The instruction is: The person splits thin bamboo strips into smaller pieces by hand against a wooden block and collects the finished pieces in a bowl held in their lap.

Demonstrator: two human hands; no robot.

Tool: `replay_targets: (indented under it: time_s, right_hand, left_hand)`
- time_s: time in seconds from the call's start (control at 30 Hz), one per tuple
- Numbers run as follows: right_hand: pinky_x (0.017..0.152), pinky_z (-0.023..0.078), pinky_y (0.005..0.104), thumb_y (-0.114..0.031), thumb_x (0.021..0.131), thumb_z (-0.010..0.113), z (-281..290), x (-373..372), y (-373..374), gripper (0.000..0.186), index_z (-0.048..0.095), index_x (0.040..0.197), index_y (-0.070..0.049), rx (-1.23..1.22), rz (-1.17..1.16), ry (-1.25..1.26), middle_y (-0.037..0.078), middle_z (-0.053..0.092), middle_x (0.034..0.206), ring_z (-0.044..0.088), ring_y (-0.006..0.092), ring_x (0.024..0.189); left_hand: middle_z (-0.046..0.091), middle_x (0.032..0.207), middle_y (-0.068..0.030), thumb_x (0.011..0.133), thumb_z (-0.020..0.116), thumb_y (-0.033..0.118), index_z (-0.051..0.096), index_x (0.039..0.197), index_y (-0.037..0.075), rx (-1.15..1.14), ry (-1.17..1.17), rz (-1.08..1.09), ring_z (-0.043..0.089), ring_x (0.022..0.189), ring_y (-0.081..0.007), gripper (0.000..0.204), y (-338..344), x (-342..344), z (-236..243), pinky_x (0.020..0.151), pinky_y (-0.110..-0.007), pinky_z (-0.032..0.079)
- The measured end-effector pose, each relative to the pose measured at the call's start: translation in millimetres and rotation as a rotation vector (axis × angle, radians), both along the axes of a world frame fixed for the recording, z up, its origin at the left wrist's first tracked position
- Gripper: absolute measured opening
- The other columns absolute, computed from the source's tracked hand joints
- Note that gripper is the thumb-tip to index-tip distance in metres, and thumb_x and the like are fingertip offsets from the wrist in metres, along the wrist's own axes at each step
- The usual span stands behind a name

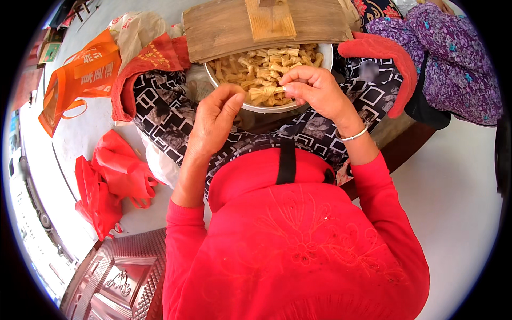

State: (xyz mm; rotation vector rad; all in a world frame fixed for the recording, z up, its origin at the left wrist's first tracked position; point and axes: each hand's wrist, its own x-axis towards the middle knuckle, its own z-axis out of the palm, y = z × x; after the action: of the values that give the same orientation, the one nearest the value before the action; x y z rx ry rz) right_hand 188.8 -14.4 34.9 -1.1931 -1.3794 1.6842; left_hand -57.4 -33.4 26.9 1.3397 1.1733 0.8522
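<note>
My right hand, a silver bangle on its wrist, pinches one end of a small bundle of yellowish-brown strips. The bundle hangs over the near rim of a wide metal basin, which holds many similar tied pieces. My left hand is at the basin's near left side, apart from the bundle. Its thumb and forefinger are pressed together; whatever they hold, if anything, is too small to make out. A wooden board covers the far part of the basin.
Red cloth lies left of the basin, near an orange bag. Crumpled red bags lie on the pale floor. A brown embossed panel is at lower left. A person in purple patterned clothing sits at far right.
</note>
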Motion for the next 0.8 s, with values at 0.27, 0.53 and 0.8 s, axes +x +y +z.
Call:
replay_targets:
  time_s: [0.27, 0.53, 0.8]
  right_hand:
    - [0.057, 0.044, 0.0236, -0.016, 0.091, 0.061, 7.5, -19.6, -2.5, 0.016, 0.065, 0.091, 0.0, 0.161, 0.115, -0.187, 0.004, 0.061, 0.073, 0.053, 0.0084, 0.061]
    - [0.059, 0.045, 0.0443, -0.017, 0.083, 0.063, 26.7, -7.6, -5.3, 0.016, 0.056, 0.078, -0.004, 0.63, 0.432, -0.551, 0.014, 0.058, 0.071, 0.059, 0.0371, 0.071]
    - [0.054, 0.043, 0.0358, -0.017, 0.086, 0.063, 57.4, 8.9, -21.7, 0.014, 0.063, 0.086, -0.003, 0.141, 0.532, -0.377, 0.01, 0.054, 0.061, 0.055, 0.0224, 0.057]
  left_hand:
    - [0.063, 0.082, -0.0106, 0.081, 0.063, 0.016, 0.061, 0.089, 0.005, 0.707, 0.803, -0.395, 0.059, 0.081, -0.0307, 0.013, 12.9, 29.6, 29.6, 0.069, -0.043, 0.045]
    - [0.052, 0.073, -0.0171, 0.086, 0.056, 0.014, 0.055, 0.084, 0.0, 0.278, 0.414, -0.619, 0.052, 0.07, -0.0342, 0.014, 17.5, 16.0, 23.2, 0.064, -0.041, 0.042]
    - [0.05, 0.072, -0.0104, 0.085, 0.06, 0.011, 0.055, 0.085, -0.001, 0.041, 0.248, -0.757, 0.048, 0.068, -0.0261, 0.012, -4.2, 2.5, 44.5, 0.063, -0.036, 0.041]
